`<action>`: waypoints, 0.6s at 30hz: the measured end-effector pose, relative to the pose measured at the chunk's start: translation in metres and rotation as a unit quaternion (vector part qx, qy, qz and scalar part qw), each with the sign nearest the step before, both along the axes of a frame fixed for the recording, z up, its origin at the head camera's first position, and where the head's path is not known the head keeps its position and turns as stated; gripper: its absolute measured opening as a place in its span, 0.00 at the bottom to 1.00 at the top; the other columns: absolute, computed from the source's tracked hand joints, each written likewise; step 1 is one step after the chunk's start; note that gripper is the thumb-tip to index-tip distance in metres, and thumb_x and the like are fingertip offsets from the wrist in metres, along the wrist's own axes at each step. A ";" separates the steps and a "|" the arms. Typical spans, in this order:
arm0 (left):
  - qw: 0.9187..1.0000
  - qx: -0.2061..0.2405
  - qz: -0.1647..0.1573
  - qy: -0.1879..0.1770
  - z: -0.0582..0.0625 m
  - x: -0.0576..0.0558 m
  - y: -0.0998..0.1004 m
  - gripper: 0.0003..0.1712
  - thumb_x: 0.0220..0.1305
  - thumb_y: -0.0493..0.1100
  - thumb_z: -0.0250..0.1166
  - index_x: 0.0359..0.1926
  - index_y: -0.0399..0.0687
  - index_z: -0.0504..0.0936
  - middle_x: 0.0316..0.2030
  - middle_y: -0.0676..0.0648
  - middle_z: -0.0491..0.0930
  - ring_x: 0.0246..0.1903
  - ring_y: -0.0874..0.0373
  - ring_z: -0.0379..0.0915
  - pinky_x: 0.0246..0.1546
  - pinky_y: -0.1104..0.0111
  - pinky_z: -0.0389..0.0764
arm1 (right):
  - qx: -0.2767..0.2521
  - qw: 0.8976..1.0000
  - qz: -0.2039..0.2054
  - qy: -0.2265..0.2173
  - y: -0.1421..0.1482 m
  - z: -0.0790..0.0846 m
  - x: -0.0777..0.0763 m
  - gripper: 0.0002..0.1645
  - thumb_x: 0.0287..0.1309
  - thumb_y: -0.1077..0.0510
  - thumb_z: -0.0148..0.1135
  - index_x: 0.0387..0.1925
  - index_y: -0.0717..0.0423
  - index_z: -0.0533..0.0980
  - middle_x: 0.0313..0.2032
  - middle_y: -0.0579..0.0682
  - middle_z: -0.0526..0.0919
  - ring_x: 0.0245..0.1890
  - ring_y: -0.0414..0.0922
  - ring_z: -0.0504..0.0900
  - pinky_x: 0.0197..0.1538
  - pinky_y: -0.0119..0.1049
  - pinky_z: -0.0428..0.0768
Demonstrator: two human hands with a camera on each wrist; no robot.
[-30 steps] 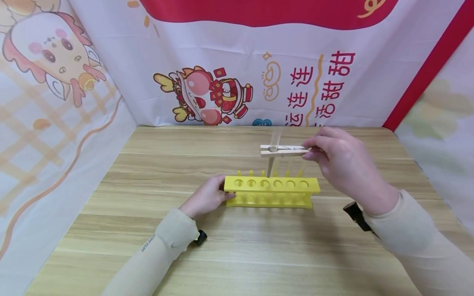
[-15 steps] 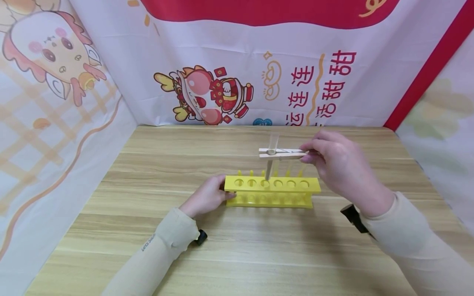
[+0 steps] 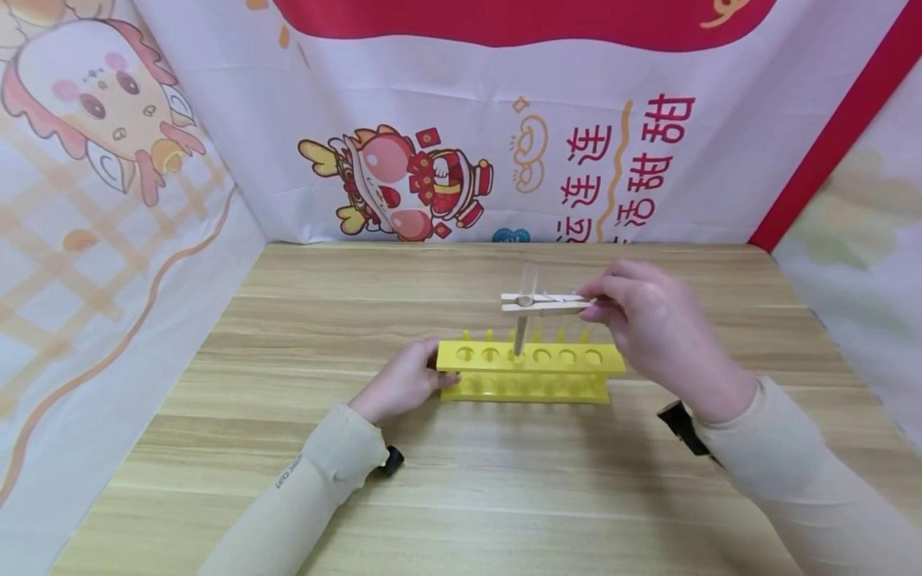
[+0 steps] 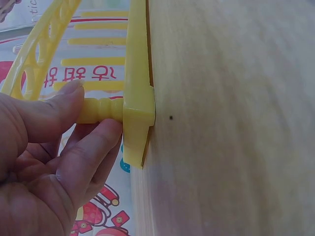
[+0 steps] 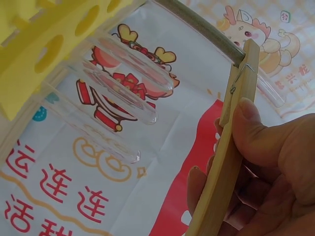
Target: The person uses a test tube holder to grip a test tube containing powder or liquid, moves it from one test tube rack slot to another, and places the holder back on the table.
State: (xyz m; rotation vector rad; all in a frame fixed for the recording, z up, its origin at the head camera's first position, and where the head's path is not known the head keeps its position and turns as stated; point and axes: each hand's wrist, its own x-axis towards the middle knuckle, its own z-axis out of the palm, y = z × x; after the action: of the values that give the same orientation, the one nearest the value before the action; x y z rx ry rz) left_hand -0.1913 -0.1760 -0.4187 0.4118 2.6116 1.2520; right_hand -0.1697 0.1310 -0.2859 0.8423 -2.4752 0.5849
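Observation:
My left hand (image 3: 399, 382) holds the left end of a yellow test tube rack (image 3: 576, 367). In the left wrist view, its thumb and fingers curl round the rack's end post (image 4: 101, 110). With my right hand (image 3: 651, 332) I pinch a wooden test tube clamp (image 5: 219, 184), whose jaws hold a test tube (image 3: 520, 332) with grey contents. The tube stands nearly upright, slightly tilted. Its lower end is at the third hole from the left; whether the tip is inside that hole, I cannot tell.
Clear test tubes (image 5: 110, 130) sit on the pegs behind the rack's right half. The rack stands on a wood-grain table (image 3: 468, 480), closed in by a printed cloth backdrop (image 3: 274, 160) at the back and sides. Black straps (image 3: 391, 462) circle both wrists.
The right hand has lowered the clamp and tube and shifted them slightly left, bringing the tube's lower end to the rack's hole. The left hand and rack stay almost still.

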 end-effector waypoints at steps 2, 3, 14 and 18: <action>1.000 0.001 0.000 -0.002 0.001 0.000 0.000 0.11 0.61 0.34 0.70 0.44 0.45 0.81 0.39 0.51 0.80 0.39 0.58 0.76 0.43 0.62 0.78 | 0.001 1.000 -0.001 -0.004 0.000 -0.001 0.000 0.11 0.47 0.68 0.77 0.34 0.59 0.85 0.30 0.48 0.81 0.31 0.45 0.77 0.38 0.43 0.82; 1.000 0.002 0.000 -0.003 0.001 0.000 0.000 0.11 0.61 0.34 0.70 0.44 0.45 0.81 0.39 0.51 0.81 0.39 0.58 0.76 0.43 0.62 0.78 | 0.001 1.000 -0.002 -0.005 0.000 -0.002 0.000 0.11 0.47 0.68 0.77 0.35 0.60 0.85 0.30 0.48 0.80 0.31 0.45 0.77 0.38 0.43 0.82; 1.000 -0.014 0.014 -0.014 0.004 0.002 0.002 0.12 0.62 0.36 0.70 0.45 0.46 0.81 0.39 0.53 0.81 0.39 0.58 0.76 0.44 0.61 0.78 | -0.002 1.000 0.002 -0.002 0.001 -0.013 -0.003 0.10 0.47 0.68 0.77 0.34 0.61 0.86 0.29 0.48 0.81 0.29 0.44 0.78 0.34 0.40 0.82; 1.000 -0.016 0.012 -0.011 0.003 0.002 0.001 0.11 0.62 0.36 0.70 0.45 0.47 0.81 0.39 0.53 0.81 0.39 0.58 0.76 0.44 0.61 0.78 | -0.004 1.000 0.002 -0.013 0.000 -0.017 -0.004 0.10 0.47 0.67 0.77 0.35 0.61 0.86 0.29 0.48 0.80 0.30 0.44 0.78 0.35 0.40 0.82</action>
State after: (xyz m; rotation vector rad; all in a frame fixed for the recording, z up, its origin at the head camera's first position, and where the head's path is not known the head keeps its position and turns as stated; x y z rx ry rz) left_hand -0.1897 -0.1746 -0.4154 0.3596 2.6213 1.2143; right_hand -0.1734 0.1312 -0.3026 0.8412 -2.4937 0.6114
